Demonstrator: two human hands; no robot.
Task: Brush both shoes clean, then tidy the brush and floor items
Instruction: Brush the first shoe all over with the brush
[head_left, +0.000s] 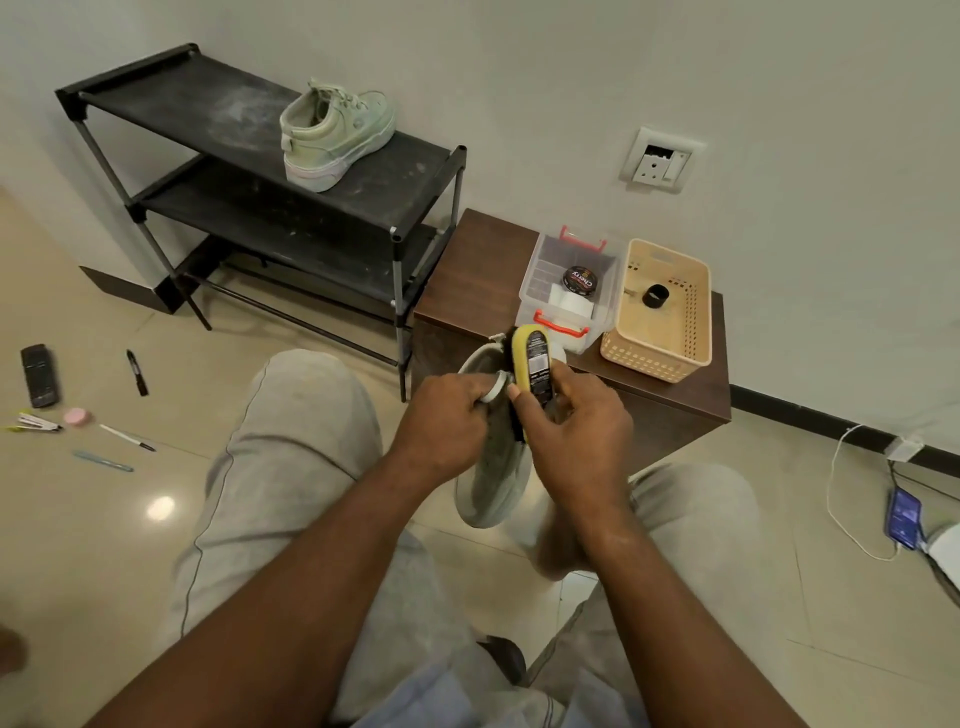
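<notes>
Currently, the brushing stage is judged to be under way, roughly at its middle. One pale green shoe (493, 483) is held up between the knees, just on the near side of the worktop (483, 260). Its heel rim is clasped by the left grip (447, 415), fingers curled round it. The yellow-backed brush (530, 364) is pinched by the right grip (571, 431), thumb on one side and fingers on the other, with its bristles laid against the shoe's side. The second shoe (335, 132) is stood upright on the top shelf of the black shoe rack (218, 98), far left. Whether it has been brushed cannot be told, though its placement suggests it may be finished. Nothing of the tidying appears to be done: a remote (39, 375), a black marker (137, 372), a pink round item (78, 417), a white pen (127, 437), a blue pen (103, 461) and a small stapler-like thing (34, 422) are scattered on the floor at the left.

Two containers are set side by side on the worktop. In the clear box (537, 265) with red handles, a round polish tin (580, 280) and something white beside it are kept. In the beige slotted basket (654, 358) to its right, only a small black ring-shaped piece (655, 296) is seen. The brush is presumably to be returned to one of them, but which cannot be told.
</notes>
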